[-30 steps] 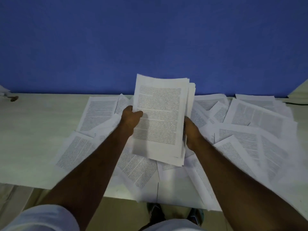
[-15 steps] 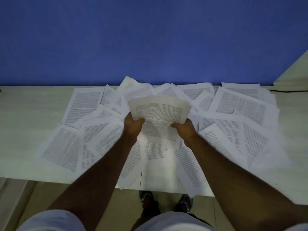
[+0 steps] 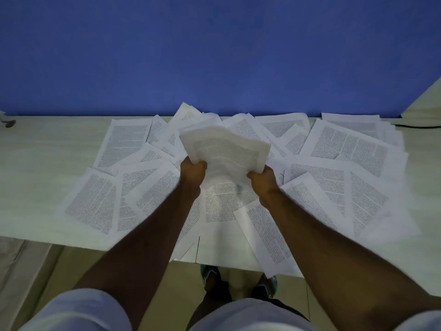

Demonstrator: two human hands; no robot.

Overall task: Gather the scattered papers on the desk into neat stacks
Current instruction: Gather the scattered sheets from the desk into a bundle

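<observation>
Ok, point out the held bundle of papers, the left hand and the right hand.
held bundle of papers (image 3: pixel 226 149): head view, middle of its blurred top sheet.
left hand (image 3: pixel 192 172): head view, back of the hand.
right hand (image 3: pixel 262 181): head view, back of the hand.

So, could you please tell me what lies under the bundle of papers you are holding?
Under the held bundle lie overlapping printed sheets on the desk. How many are beneath it is hidden.

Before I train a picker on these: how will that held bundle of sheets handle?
Probably floppy: the bundle bows between the left hand and right hand. Likely light. Its uneven edges suggest sheets may slide apart.
</observation>
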